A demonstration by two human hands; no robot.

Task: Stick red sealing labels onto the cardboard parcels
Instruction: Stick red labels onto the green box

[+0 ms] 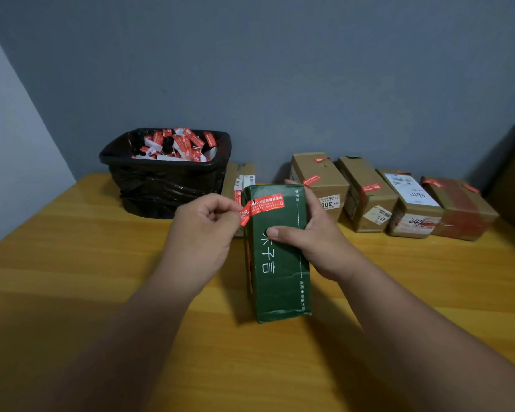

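While right hand [315, 233] clasps green parcel [277, 263] — red label [262, 205] end pinched in left hand [205, 227].

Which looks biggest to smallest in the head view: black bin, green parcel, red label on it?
1. Black bin, though it sits farther back, so its true lead is likely larger.
2. Green parcel, nearer the camera, so close to the bin in apparent size.
3. Red label, clearly smallest.
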